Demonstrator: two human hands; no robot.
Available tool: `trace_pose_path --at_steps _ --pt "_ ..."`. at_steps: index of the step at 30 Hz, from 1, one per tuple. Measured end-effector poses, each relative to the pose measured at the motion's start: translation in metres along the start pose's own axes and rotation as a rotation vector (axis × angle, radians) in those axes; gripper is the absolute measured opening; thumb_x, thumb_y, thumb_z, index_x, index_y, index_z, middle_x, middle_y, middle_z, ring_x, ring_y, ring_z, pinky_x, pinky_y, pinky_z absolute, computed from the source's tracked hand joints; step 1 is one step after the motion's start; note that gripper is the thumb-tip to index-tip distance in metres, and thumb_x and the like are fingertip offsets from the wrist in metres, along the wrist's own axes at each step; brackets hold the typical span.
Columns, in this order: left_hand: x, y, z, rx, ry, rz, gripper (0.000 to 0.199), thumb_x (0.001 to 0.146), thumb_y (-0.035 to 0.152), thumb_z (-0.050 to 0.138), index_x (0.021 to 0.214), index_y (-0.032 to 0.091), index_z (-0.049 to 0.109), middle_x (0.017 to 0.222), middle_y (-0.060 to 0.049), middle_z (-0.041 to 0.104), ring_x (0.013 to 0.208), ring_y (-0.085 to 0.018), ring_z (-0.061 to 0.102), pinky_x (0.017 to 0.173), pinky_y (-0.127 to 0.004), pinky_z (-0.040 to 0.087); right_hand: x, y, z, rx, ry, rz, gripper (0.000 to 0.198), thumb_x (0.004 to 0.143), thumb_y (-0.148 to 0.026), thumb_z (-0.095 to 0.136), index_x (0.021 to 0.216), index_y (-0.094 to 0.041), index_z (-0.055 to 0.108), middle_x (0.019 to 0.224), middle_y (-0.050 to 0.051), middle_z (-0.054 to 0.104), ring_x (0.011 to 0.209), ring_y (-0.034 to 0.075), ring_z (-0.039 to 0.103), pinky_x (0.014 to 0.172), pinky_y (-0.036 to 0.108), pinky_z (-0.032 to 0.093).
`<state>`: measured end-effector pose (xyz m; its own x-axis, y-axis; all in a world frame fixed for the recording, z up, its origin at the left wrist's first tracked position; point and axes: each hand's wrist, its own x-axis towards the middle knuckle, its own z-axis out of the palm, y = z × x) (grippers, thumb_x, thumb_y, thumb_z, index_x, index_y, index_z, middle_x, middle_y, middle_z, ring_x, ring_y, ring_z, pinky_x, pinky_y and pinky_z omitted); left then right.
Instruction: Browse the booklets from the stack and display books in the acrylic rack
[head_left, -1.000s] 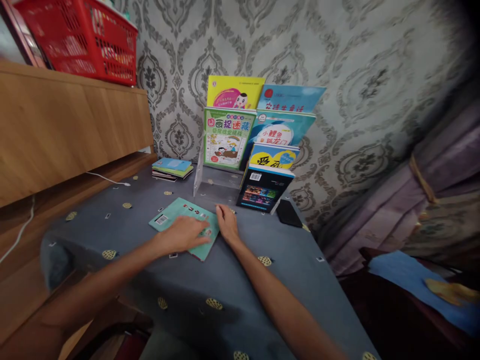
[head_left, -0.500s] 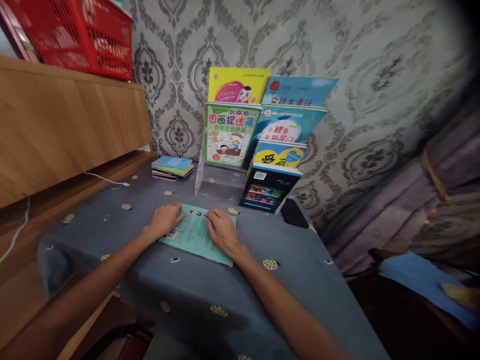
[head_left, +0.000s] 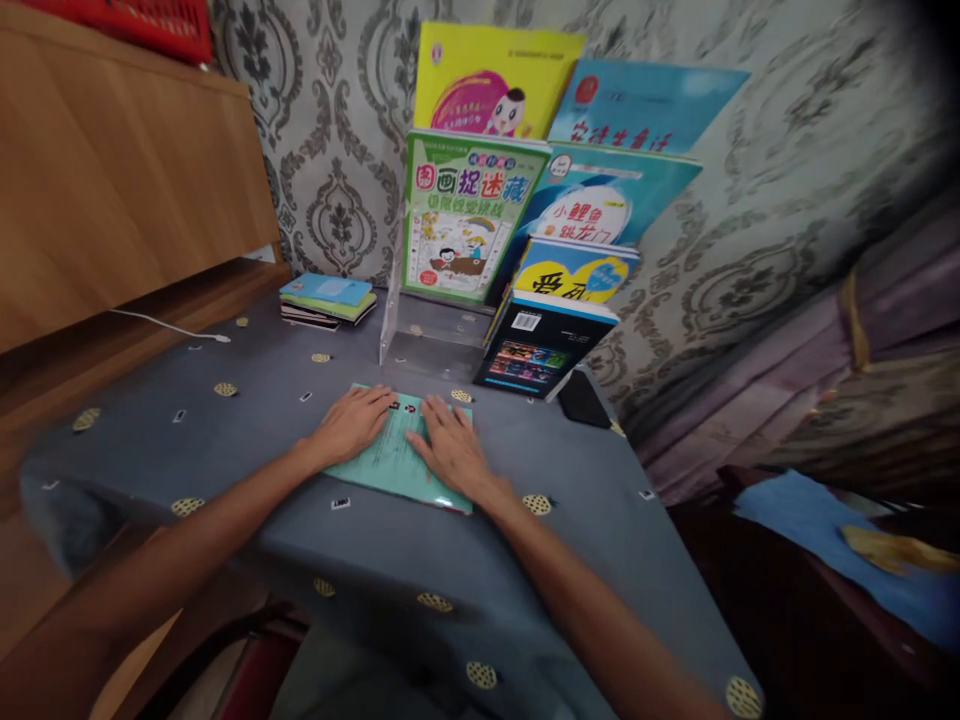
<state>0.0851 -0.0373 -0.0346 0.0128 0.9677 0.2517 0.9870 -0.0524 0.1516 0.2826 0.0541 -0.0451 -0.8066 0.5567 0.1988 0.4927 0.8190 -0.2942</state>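
both hands lie flat on a thin teal booklet (head_left: 394, 465) near the middle of the frame, on a table covered with a grey cloth (head_left: 247, 420) dotted with small yellow ovals. the left hand (head_left: 351, 422) rests palm down on the booklet's left part, fingers stretched out and close together, tips pointing toward the upper right. the right hand (head_left: 450, 452) is palm down on its right part, fingers slightly spread and pointing up and left, so the two sets of fingertips nearly meet over the cover. neither hand grips anything; both just press on the booklet, which lies flat on the cloth.

just behind the booklet, toward the top centre of the frame, stands a clear acrylic book stand (head_left: 420, 335) with children's books in tiers: a green picture book (head_left: 465, 215) in front on the left, a yellow book (head_left: 495, 80) above it, blue books (head_left: 622, 150) on the right, and a black-backed book (head_left: 540, 350) with a barcode lowest on the right. a dark flat object (head_left: 581, 400), perhaps a phone, lies right of the stand. at centre left a small stack of books (head_left: 328, 300) sits by the patterned wall, and a white cable (head_left: 165, 326) trails along the wooden ledge at left.
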Motion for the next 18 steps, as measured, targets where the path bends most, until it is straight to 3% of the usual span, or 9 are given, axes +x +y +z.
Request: trace_pose_path --at_steps 6,18 --pt "-0.001 -0.002 -0.003 -0.024 -0.052 0.000 0.046 0.103 0.028 0.031 0.143 0.017 0.051 0.153 -0.010 0.051 0.145 -0.022 0.042 0.119 -0.045 0.031 -0.015 0.038 -0.004 -0.033 0.041 0.099 0.064 0.103 -0.052 0.033 0.154 -0.014 0.037 0.159 0.019 0.040 0.148 0.031 0.034 0.119 0.055 0.027" --pt "-0.002 0.000 0.001 -0.019 -0.062 -0.005 0.047 0.104 0.030 0.028 0.144 0.016 0.049 0.155 -0.011 0.048 0.146 -0.024 0.040 0.121 -0.048 0.029 -0.015 0.051 -0.015 0.087 0.062 0.063 0.051 0.102 -0.043 0.040 0.144 -0.017 0.052 0.146 0.015 0.056 0.137 0.030 0.049 0.115 0.052 0.033"
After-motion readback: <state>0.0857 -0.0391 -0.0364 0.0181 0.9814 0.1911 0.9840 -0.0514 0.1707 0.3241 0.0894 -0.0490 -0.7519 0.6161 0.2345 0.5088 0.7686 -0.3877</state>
